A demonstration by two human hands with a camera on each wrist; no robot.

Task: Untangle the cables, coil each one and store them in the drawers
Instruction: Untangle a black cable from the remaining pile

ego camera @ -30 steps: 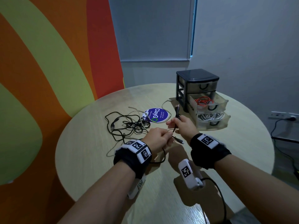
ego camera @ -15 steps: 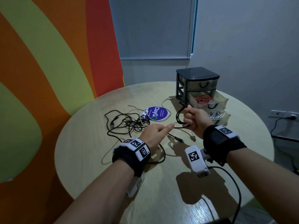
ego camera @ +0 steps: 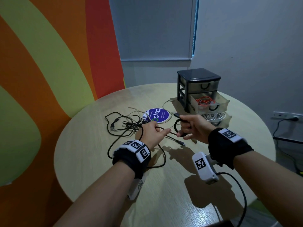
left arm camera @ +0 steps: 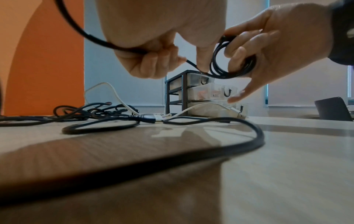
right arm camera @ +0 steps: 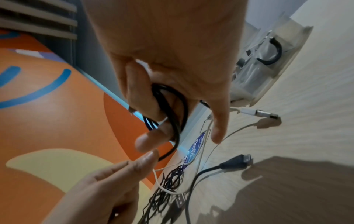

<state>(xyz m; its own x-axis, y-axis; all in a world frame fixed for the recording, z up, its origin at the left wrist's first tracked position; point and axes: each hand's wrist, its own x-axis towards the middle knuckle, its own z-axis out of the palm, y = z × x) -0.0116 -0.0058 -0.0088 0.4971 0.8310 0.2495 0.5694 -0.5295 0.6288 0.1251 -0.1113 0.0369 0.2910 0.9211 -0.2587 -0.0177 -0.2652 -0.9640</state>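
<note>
My right hand holds a small coil of black cable wound round its fingers, the plug end sticking up past the thumb. The wrist views show the coil hanging from those fingers. My left hand grips the same cable's slack just left of the coil, its index finger stretched toward the loops. The other cables lie in a black and white tangle on the round table. The black drawer unit stands behind my right hand.
The middle drawer is pulled out with an orange cable in it; the bottom drawer is out with a white cable. The top drawer is pushed in. A round blue sticker lies beside the tangle. A loose black plug rests on the table.
My right hand swung away from the left toward the drawers and turned, and the black cable now loops round its fingers. My left hand stayed put with the cable running through it.
</note>
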